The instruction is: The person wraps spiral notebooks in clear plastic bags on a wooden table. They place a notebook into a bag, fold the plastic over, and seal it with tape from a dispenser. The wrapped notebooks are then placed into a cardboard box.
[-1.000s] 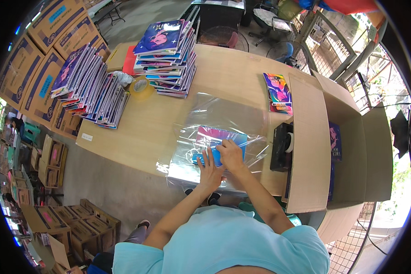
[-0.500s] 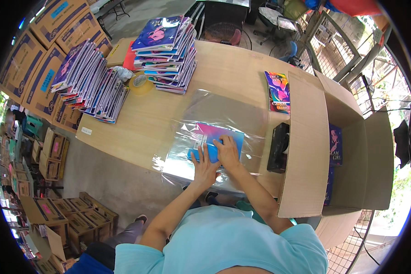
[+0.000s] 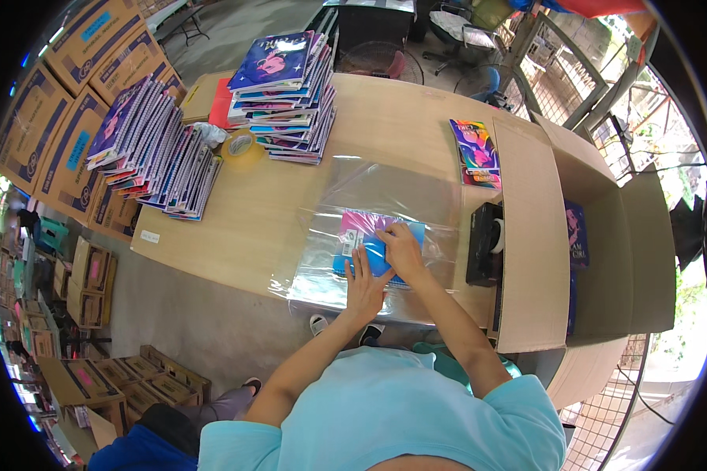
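Note:
A pink and blue notebook (image 3: 352,224) with a white barcode label lies on a sheet of clear plastic film (image 3: 322,271) at the table's near side. Shiny streaks cross its pink part, so film seems to cover some of it. My left hand (image 3: 364,284) rests on the notebook's lower edge, open, its fingers stretched over the blue cover. Just right of it, my right hand (image 3: 403,253) is closed, with bent fingers pressed together over the notebook's middle. What those fingertips hold, if anything, is too small to make out.
Two tall notebook stacks (image 3: 279,94) (image 3: 153,149) and a tape roll (image 3: 239,147) stand on the table's left. Colourful booklets (image 3: 475,153), a black tape dispenser (image 3: 483,243) and an open carton (image 3: 530,259) holding notebooks are at right. Stacked cartons (image 3: 75,153) stand far left.
My right hand's fingers, spread on the cover before, are now drawn together and bent. My left hand stays flat on the notebook's lower part. The whole view has shifted slightly.

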Motion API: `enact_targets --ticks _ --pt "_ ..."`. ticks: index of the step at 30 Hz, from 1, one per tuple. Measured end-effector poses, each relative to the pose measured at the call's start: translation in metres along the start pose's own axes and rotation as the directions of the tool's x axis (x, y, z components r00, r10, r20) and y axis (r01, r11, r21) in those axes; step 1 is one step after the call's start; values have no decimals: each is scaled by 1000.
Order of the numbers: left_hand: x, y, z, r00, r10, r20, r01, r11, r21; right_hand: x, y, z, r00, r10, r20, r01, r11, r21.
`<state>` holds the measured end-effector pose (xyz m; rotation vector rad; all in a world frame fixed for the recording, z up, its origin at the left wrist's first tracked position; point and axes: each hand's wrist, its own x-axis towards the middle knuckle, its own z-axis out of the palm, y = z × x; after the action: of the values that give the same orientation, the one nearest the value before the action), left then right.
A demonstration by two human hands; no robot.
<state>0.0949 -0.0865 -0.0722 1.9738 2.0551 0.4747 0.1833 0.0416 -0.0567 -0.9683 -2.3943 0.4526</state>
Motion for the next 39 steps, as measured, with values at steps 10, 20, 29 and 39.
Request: enact_targets --ticks 10,20,29,39 --pt "7 -31 -8 986 135 95 -135 991 -3 -22 -34 7 977 176 -122 -187 978 -87" --pt "11 -37 13 984 157 79 -169 968 187 -25 -60 23 913 277 -298 -319 942 -101" --pt "22 -34 31 988 153 7 -153 988 26 -25 -59 23 913 321 -252 -361 924 -128" --pt "35 -23 29 988 129 -89 -128 992 18 -20 -49 16 913 392 -114 -404 907 -118"
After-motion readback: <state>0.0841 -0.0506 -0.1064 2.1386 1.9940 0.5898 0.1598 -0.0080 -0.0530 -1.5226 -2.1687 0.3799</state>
